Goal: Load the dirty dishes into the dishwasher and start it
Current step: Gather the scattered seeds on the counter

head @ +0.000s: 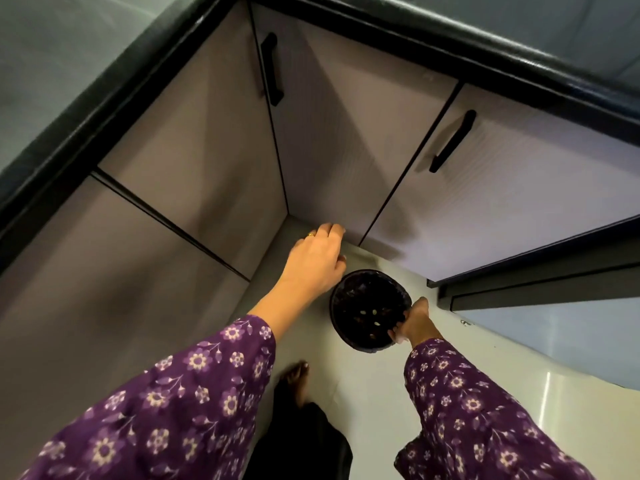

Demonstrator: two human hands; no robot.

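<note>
Bending over a dark round plastic floor bin (367, 299), set on the light glossy floor (346, 375) in the corner of the pale lilac cabinet doors (346, 150), with a few pale scraps lying at its bottom. Right hand (414, 323) gripping the near rim, thumb up and fingers hooked over the edge: a closed grip on the bin. Left hand (317, 268), gold ring (311, 234) on one finger, hovering just beside the far-left rim, back to the camera and fingers bent away; cannot tell the grip there, empty or closed on some scrap.

No dirty dishes in view, none on the visible strip of black-edged bench (114, 91), and no dishwasher surely in view; a dark grey panel (519, 292) jutting out low on the right, too unclear to name.

Probably scrap-clearing ahead of loading. To do it well:
- Keep the right-hand grip firm to steady the bin.
- Release any leftovers straight down over the middle, not onto the floor.
- Hold the purple flowered sleeves (194, 393) clear of the rim.
- Mind the bare foot (294, 379) nearby.
- Then head to the bench for the dishes.
</note>
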